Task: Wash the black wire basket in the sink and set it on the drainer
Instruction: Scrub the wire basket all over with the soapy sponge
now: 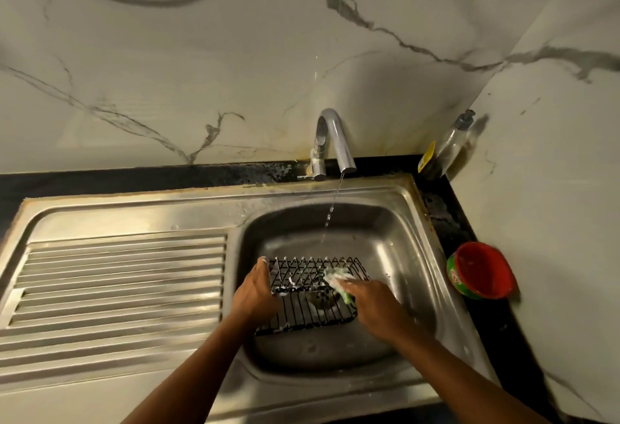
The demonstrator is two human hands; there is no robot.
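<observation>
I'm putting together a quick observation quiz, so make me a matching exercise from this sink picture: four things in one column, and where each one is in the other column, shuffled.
Things
1. basket
2. sponge
3. tap
4. red tub

Places
A. on the counter, right of the sink
B. in the right hand, against the basket
C. in the sink, gripped by the left hand
D. behind the sink, running

Pairs: 1-C, 2-B, 3-D, 4-A
</observation>
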